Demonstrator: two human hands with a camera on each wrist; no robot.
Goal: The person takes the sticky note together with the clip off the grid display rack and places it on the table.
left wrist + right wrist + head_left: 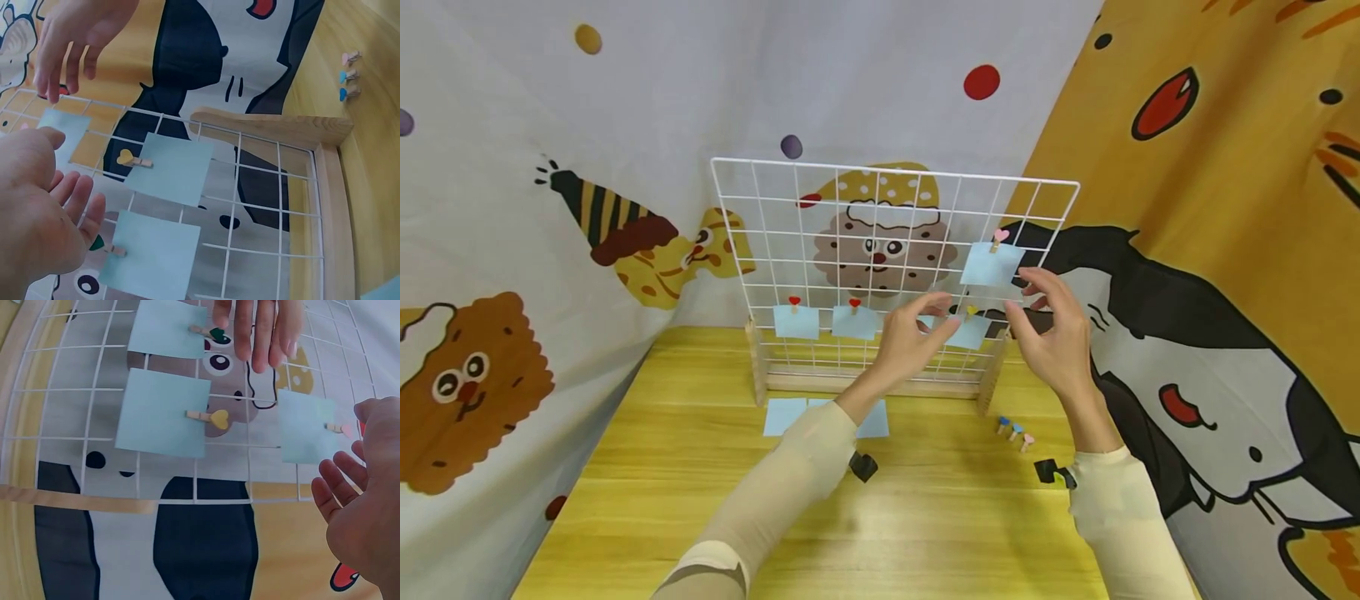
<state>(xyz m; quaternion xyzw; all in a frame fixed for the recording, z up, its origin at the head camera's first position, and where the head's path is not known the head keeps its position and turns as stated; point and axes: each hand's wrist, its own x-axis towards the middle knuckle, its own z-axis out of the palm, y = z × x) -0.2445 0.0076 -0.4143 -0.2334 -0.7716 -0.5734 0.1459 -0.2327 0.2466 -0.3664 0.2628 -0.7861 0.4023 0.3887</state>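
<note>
A white wire grid panel (760, 218) stands upright in a wooden base. Pale blue notes hang on it by heart-topped clothespins. My right hand (1054, 337) is beside the upper note (988, 265), which a pink-heart clothespin (999, 241) fastens; its fingers are apart and hold nothing. In front of the lower row is my left hand (908, 340), loosely bent and empty, partly hiding a note (150, 253) with a green-heart clothespin (114, 249). Close by hangs a note (164, 412) with a yellow-heart clothespin (209, 417). Further left, red-heart clothespins hold two notes (796, 322) (853, 322).
On the wooden table (925, 517), several loose blue notes (785, 415) lie before the base, partly behind my left forearm. Three small clothespins (1016, 431), two blue and one pink, lie at the right. Cartoon-printed curtains (880, 92) hang behind and beside the table.
</note>
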